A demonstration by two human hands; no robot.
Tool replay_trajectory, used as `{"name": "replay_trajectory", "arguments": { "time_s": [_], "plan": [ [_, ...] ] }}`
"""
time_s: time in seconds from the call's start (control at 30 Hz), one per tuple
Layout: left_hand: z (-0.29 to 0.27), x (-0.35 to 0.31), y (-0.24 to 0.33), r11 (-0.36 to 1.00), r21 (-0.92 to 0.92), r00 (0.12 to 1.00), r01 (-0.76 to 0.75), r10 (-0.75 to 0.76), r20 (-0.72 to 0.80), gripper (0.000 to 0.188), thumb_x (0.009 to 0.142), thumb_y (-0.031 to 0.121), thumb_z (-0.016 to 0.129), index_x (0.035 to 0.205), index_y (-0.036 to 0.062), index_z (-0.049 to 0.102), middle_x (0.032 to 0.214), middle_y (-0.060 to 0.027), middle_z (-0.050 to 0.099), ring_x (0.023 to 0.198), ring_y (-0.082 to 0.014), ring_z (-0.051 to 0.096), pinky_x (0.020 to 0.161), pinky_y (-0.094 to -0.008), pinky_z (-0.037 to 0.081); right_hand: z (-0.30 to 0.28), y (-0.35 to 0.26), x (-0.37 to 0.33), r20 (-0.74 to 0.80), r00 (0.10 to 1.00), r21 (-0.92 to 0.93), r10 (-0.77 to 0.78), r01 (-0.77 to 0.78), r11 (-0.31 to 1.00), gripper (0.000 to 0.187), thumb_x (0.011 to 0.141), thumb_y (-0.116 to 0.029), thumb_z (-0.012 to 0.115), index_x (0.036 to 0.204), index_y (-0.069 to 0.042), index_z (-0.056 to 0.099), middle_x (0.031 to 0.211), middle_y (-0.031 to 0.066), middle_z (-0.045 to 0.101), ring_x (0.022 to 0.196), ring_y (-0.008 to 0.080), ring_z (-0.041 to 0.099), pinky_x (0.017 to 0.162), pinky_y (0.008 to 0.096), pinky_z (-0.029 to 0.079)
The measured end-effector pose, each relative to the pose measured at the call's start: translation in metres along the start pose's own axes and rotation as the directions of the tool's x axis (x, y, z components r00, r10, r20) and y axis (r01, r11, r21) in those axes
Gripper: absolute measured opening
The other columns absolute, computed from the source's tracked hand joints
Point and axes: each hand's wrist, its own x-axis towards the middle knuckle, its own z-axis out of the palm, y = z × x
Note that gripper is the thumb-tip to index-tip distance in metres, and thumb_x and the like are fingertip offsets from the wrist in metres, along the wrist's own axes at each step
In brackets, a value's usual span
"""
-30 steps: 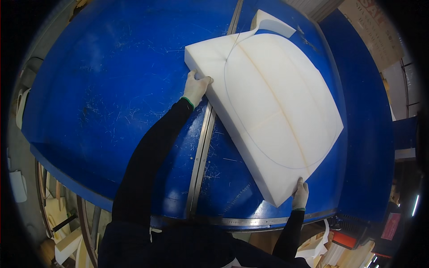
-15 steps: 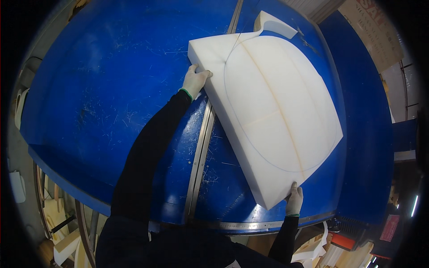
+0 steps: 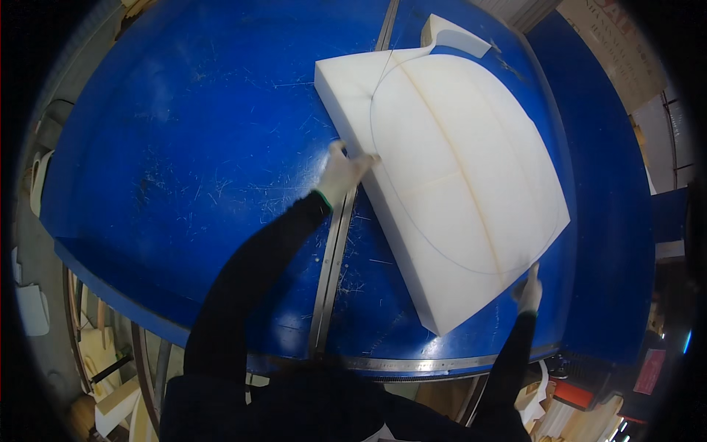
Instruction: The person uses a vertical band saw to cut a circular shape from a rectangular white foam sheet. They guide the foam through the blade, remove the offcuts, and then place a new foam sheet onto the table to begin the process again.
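Observation:
A thick white foam block (image 3: 442,177) lies on the blue table (image 3: 184,147), with a curved outline and a tan centre line on its top. My left hand (image 3: 345,173), in a pale glove with a green cuff, holds its left long edge, thumb over the top and fingers at the side. My right hand (image 3: 529,289), also gloved and a little blurred, is at the near right edge. One finger reaches up to the foam there; the others are apart from it. A thin dark wire or blade (image 3: 383,70) crosses the block's far end, where a curved offcut (image 3: 460,37) bends away.
A metal strip (image 3: 335,250) runs across the table, and a metal ruler edge (image 3: 412,365) lines its near side. White scraps of foam (image 3: 118,405) lie below at the left, with more foam pieces (image 3: 534,401) at lower right. A printed board (image 3: 611,51) stands at far right.
My left hand has slid nearer along the block's left edge. My right hand has left the near corner and moved right and farther along the edge. The block has shifted slightly away.

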Motion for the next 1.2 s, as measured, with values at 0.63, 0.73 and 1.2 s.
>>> {"name": "replay_trajectory", "arguments": {
  "time_s": [0.63, 0.73, 1.2],
  "plan": [
    [0.040, -0.031, 0.026, 0.973, -0.143, 0.980, 0.181, -0.190, -0.052, 0.099, 0.075, 0.015, 0.080, 0.150, -0.0082, 0.021, 0.130, -0.0276, 0.057, 0.117, -0.0331, 0.062, 0.100, -0.0354, 0.050, 0.018, 0.015, 0.063, 0.131, 0.991, 0.166, -0.007, -0.015, 0.986, 0.035, 0.101, -0.039, 0.062, 0.106, -0.005, 0.056, 0.094, 0.0063, 0.064, 0.079, 0.0190, 0.068, 0.064, 0.0376, 0.060],
    [0.038, -0.024, 0.019, 0.973, -0.189, 0.988, 0.136, -0.147, -0.046, 0.098, 0.075, 0.016, 0.080, 0.150, -0.0081, 0.022, 0.128, -0.0275, 0.058, 0.114, -0.0329, 0.063, 0.098, -0.0354, 0.052, 0.019, 0.015, 0.055, 0.143, 0.989, 0.163, -0.023, -0.001, 0.987, 0.037, 0.102, -0.040, 0.062, 0.108, -0.004, 0.056, 0.098, 0.0082, 0.066, 0.083, 0.0206, 0.069, 0.066, 0.0390, 0.060],
    [0.025, -0.015, 0.030, 0.976, -0.123, 0.981, 0.183, -0.190, -0.048, 0.095, 0.075, 0.016, 0.079, 0.151, -0.0064, 0.026, 0.127, -0.0272, 0.060, 0.110, -0.0317, 0.066, 0.095, -0.0357, 0.053, 0.023, 0.021, 0.028, 0.174, 0.984, 0.233, -0.029, -0.013, 0.972, 0.044, 0.105, -0.039, 0.057, 0.123, 0.001, 0.054, 0.117, 0.0155, 0.067, 0.102, 0.0282, 0.070, 0.081, 0.0471, 0.060]
  ]
}}
